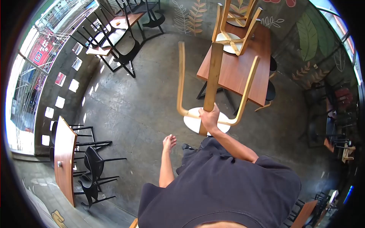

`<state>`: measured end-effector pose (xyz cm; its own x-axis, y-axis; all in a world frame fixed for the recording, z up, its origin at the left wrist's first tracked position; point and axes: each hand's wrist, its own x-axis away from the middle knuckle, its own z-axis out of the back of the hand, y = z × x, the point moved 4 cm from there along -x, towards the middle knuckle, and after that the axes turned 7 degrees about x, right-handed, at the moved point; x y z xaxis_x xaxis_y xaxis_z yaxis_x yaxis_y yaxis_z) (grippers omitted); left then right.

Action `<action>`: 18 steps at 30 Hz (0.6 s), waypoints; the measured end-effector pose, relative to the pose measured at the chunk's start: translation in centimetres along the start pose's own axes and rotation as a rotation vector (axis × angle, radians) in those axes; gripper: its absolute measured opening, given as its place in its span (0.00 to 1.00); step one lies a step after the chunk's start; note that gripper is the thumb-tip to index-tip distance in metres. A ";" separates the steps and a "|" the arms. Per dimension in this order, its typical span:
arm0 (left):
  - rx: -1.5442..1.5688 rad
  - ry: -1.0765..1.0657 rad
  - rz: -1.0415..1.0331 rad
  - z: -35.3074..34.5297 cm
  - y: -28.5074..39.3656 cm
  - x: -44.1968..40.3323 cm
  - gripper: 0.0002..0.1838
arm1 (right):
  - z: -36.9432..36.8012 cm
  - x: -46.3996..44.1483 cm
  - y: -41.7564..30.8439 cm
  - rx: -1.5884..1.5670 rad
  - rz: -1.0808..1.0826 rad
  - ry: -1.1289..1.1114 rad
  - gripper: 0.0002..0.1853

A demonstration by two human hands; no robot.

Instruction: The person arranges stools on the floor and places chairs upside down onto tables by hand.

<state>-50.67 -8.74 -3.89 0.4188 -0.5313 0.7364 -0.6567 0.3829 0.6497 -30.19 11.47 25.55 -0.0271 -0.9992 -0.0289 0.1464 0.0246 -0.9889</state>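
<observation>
My right hand (210, 117) is wrapped around one broad wooden leg of a stool, low down near the seat. The stool has a round white seat (192, 121) and pale bentwood legs, and it is upside down with its legs pointing up and away from me. Part of the seat is hidden behind my hand and forearm. My left hand (169, 142) hangs to the left of the stool, apart from it, with loosely bent fingers and nothing in them.
Ahead on the right, a brown wooden table (241, 74) carries upturned stools (228, 40). Black chairs (127, 51) rest upturned on a table at the far left. Another wooden table (64, 159) with black chairs (93, 163) stands by the left window wall. Grey concrete floor (133, 95) lies between.
</observation>
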 end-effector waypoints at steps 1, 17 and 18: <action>-0.037 0.042 0.030 0.8 -2.6 -0.9 0.17 | -0.9 1.7 0.4 -0.081 -0.084 -0.056 0.08; 0.808 0.078 -0.226 14.8 -10.5 4.2 0.32 | -7.3 7.5 16.7 -0.184 -1.055 -0.542 0.06; 0.685 0.142 -0.135 14.4 -9.5 4.7 0.31 | -6.5 7.0 17.2 -0.196 -1.131 -0.545 0.07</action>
<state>-51.43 -25.77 -9.31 0.5713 -0.4189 0.7058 -0.8204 -0.2652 0.5066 -34.24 5.14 7.35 0.3746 -0.3472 0.8597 0.1587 -0.8896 -0.4283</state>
